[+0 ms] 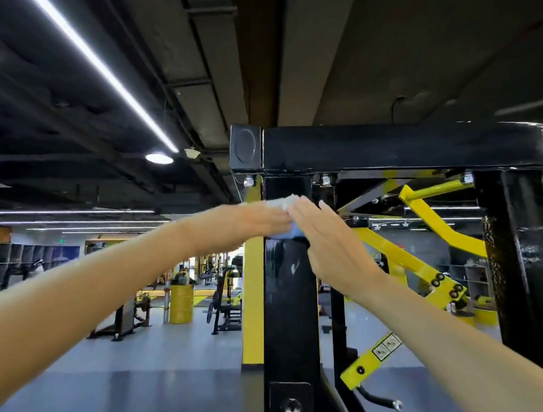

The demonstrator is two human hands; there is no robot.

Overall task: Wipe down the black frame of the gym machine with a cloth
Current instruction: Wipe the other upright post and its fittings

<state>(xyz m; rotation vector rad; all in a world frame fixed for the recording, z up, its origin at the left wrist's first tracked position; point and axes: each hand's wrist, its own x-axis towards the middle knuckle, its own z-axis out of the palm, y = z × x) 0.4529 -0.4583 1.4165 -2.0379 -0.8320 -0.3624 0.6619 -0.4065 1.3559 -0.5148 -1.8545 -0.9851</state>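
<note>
The gym machine's black upright post (291, 311) rises in the middle of the head view, under a black top crossbeam (389, 155). A pale blue-and-white cloth (284, 204) is pressed against the post just below the beam. My left hand (254, 221) covers it from the left. My right hand (330, 244) lies flat on it from the right, fingers extended. Both hands hide most of the cloth. The post below the cloth shines with wet streaks.
A second black upright (522, 271) stands at right. Yellow lever arms (432, 225) cross between the posts. A yellow pillar (251, 299) stands behind the post. A hook plate (289, 410) sits low on the post. Other machines and a yellow barrel (181, 297) stand on the grey floor.
</note>
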